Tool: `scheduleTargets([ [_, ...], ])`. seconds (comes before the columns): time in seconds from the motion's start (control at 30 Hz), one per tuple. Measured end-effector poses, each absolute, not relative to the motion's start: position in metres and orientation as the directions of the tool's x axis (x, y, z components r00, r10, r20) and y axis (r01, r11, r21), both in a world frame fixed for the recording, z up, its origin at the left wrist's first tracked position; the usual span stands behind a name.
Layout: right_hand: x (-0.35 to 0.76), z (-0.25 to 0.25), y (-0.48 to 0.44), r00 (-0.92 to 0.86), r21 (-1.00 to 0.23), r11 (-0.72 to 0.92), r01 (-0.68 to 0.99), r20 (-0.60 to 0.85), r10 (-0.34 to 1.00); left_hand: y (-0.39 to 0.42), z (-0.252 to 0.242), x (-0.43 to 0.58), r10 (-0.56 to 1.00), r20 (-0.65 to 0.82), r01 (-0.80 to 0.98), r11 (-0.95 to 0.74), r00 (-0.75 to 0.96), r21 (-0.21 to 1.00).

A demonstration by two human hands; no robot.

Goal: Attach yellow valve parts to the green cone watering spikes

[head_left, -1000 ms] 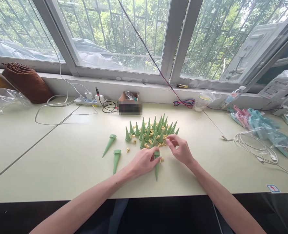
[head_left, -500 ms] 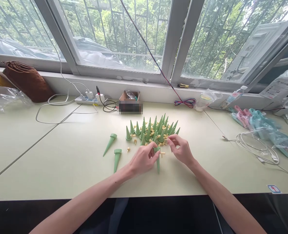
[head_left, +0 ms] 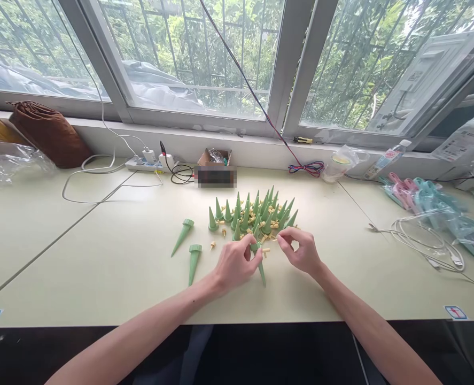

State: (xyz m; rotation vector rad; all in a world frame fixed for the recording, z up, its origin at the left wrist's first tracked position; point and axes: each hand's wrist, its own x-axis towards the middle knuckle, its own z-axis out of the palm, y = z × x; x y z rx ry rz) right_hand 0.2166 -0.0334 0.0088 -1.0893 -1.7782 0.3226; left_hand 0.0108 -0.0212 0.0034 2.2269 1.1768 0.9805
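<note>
My left hand point(head_left: 234, 262) is closed round the wide end of a green plastic spike point(head_left: 261, 266), whose point aims down toward me. My right hand point(head_left: 301, 251) pinches a small tan fitting point(head_left: 279, 239) just right of the spike's top. Behind both hands stands a cluster of upright green spikes point(head_left: 256, 214) mixed with several small tan fittings. Two more green spikes point(head_left: 188, 246) lie flat on the pale table point(head_left: 100, 251), left of my left hand.
A power strip point(head_left: 148, 163) with white and black cables sits at the back, with a small cardboard box point(head_left: 215, 160) to its right. A brown bag point(head_left: 48, 133) rests at far left. Packs of pastel items point(head_left: 425, 200) and a white cable point(head_left: 425, 240) lie at right.
My left hand lifted the spike slightly and tilted it; my right hand drew back from the cluster toward the spike's top with a tan fitting.
</note>
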Motion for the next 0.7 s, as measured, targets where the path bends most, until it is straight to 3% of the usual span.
scheduleTargets([
  [0.7, 0.2149, 0.0044, -0.0339, -0.251, -0.648, 0.595, 0.476, 0.548, 0.798, -0.0235, 0.0045, 0.0117, 0.874, 0.315, 0.493, -0.472, 0.369, 0.731],
])
